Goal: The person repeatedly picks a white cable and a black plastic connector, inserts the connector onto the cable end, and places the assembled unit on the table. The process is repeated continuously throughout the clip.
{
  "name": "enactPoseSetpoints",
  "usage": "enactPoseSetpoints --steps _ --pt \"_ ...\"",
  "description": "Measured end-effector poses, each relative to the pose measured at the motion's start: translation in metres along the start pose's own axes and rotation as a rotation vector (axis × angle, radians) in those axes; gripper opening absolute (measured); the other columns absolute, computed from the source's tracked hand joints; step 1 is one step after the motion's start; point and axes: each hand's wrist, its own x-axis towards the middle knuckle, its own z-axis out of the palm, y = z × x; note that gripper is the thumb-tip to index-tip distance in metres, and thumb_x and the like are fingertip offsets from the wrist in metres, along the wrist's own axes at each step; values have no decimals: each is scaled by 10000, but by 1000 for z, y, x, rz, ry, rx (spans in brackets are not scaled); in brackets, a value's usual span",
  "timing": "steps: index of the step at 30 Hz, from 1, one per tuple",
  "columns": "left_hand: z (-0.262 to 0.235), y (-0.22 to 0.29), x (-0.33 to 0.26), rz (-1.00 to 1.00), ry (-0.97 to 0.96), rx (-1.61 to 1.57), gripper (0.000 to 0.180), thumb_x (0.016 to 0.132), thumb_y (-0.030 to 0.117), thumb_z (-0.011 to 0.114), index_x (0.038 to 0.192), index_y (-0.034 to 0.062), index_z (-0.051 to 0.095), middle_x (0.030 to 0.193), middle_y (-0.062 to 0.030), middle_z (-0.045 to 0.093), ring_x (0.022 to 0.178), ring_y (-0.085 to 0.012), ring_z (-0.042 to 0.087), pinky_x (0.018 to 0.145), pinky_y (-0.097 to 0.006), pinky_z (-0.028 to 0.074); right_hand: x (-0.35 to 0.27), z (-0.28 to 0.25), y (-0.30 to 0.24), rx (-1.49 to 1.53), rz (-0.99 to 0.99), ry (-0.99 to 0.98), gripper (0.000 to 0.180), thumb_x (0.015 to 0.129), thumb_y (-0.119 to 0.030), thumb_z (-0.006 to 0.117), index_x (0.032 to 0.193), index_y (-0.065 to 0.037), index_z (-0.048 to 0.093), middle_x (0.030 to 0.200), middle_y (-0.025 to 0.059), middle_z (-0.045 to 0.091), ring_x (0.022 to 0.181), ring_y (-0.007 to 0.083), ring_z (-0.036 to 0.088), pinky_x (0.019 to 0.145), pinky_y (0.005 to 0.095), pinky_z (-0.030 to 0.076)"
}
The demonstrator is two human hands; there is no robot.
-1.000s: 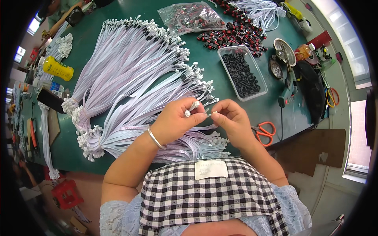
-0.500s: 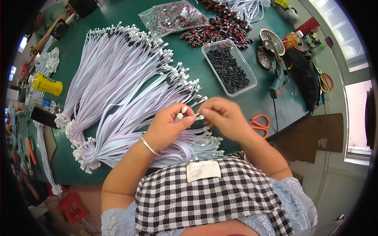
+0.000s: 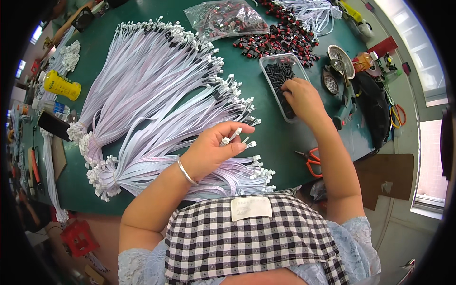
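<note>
Closed fingers of my left hand (image 3: 213, 146), a silver bangle on its wrist, grip a few white-ended flat cables. White connectors (image 3: 236, 133) stick out between thumb and fingers. Around and under this hand spread thick bundles of white and pale purple flat cables (image 3: 142, 90), some with black pieces near their ends. My right hand (image 3: 304, 99) reaches into a clear plastic tub (image 3: 277, 103) of small black tube-like parts (image 3: 279, 73). Its fingers are bent down among the parts; what the tips pinch is hidden.
Red-and-black pieces (image 3: 285, 43) lie heaped behind the tub, beside a clear bag (image 3: 225, 20) of similar ones. Orange-handled scissors (image 3: 313, 163) lie near my right forearm. Metal dishes (image 3: 340, 61) and a green glue gun (image 3: 346, 111) stand right; a yellow bottle (image 3: 61, 85) is left.
My right hand has left the connectors at my left hand and moved right and away into the tub. The left hand stays near its place, still gripping the cables.
</note>
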Motion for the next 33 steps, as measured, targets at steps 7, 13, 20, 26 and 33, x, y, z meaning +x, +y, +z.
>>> enactPoseSetpoints --steps 7,13,20,26,33 --pt "-1 -7 3 65 -13 1 269 850 59 611 1118 37 593 793 66 451 727 -27 401 688 -173 351 2 -3 4 38 48 21 112 829 -170 609 887 -75 618 876 117 594 887 316 576 751 423 462" --pt "-2 -7 4 33 -7 8 207 848 63 622 1053 37 606 879 38 540 811 -36 471 759 -187 391 -4 -15 -2 309 21 206 76 842 -108 601 854 -36 580 791 97 614 734 263 603 668 347 482" --pt "-6 -15 5 16 19 71 117 834 69 652 934 50 595 895 15 562 827 -49 502 751 -197 419 -74 -21 -57 1692 331 -173 66 840 -41 581 884 -29 534 706 76 604 519 111 562 455 226 455" --pt "-7 -14 7 -6 30 87 103 828 64 657 901 55 585 869 17 559 799 -42 502 710 -193 421 -86 -3 -76 1690 378 -273 78 827 9 547 900 -20 544 742 65 597 584 104 573 523 221 474" --pt "-6 -15 8 -13 44 101 99 838 77 645 909 44 584 853 18 561 800 -41 498 717 -198 419 -79 -8 -76 1479 373 -305 114 823 19 526 922 -13 571 779 51 591 658 89 565 578 218 468"
